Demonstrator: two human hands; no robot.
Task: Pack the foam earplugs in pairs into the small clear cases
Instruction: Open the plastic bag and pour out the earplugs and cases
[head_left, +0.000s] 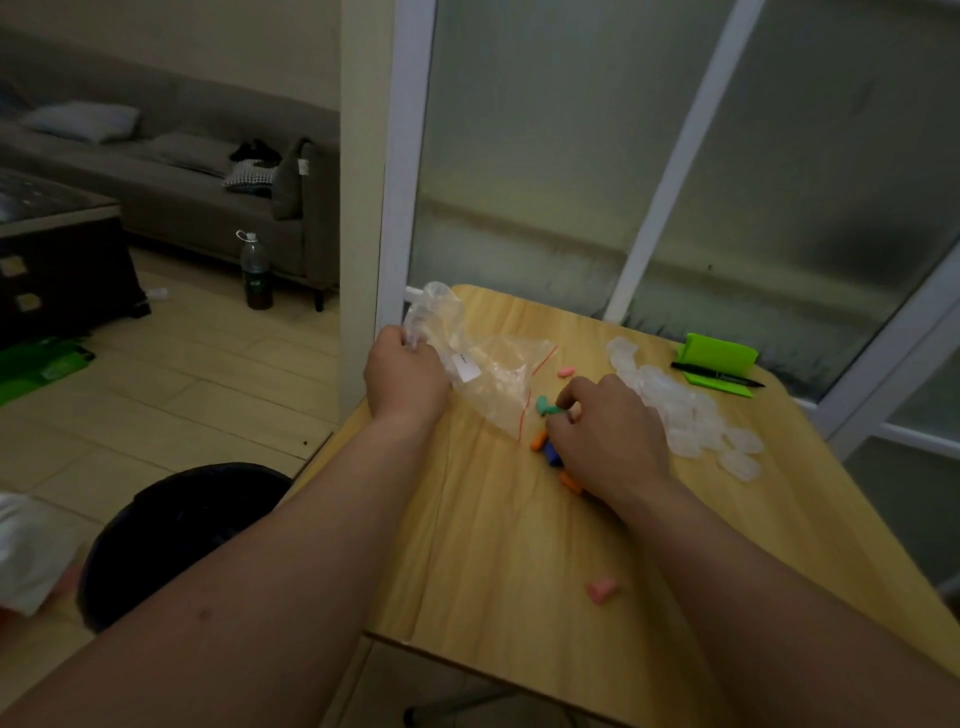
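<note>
Head view
L hand (408, 376): far-left edge of table (493, 545), fingers curled tight, gripping the far end of the clear bag (488, 374).
Clear bag: zip type w/ red seal line, white label on it, lies crumpled btwn the two hands, mouth twd R hand.
R hand (608, 436): palm down mid-table, fingers curled, tips pinching the green earplug (545, 405) just off the bag mouth.
Earplugs by R hand: orange earplug (538, 441) and blue earplug (551, 454) touching the thumb side; another orange one (570, 480) partly under the wrist.
Loose pink earplugs: far pink earplug (565, 372) beyond R hand, near the bag's seal; near pink earplug (601, 591) alone, well apart, by the R forearm.
Clear cases (680, 410): heaped in a strip just right of R hand, running twd the far edge; can't tell if any hold plugs.
Far-right corner: green pad (719, 361) w/ black pen (717, 374) lying across it.
Off table: black stool (182, 519) under L forearm; bottle (256, 273) on floor by grey sofa (197, 197).
</note>
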